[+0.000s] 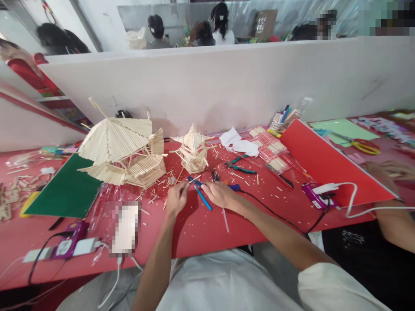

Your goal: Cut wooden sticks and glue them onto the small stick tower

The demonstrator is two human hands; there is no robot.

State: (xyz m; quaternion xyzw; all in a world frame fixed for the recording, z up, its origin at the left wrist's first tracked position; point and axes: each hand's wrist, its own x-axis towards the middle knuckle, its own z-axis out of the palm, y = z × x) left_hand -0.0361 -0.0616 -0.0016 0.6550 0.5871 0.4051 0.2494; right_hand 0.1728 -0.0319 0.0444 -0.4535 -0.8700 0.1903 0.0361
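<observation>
Near the table's front edge my left hand (pixel 177 198) is closed, pinching a thin wooden stick (pixel 195 178). My right hand (pixel 220 193) grips a pair of blue-handled pliers (pixel 203 199), whose jaws meet the stick just ahead of my left fingertips. One handle slants down below the right fingers; the other is mostly hidden by the hand. Behind both hands stands a small wooden-stick pavilion model (pixel 193 151) with a pointed roof. To its left is a larger stick-built pavilion model (pixel 119 149) with a wide roof.
Stick offcuts litter the red table (pixel 194 235). Green-handled pliers (pixel 241 166), packs of sticks (pixel 270 149) and white cloth (pixel 238 141) lie right of the models. A phone (pixel 125 229) lies left. A red board (pixel 327 164) separates a co-worker's arm (pixel 394 220). A black cord crosses the right side.
</observation>
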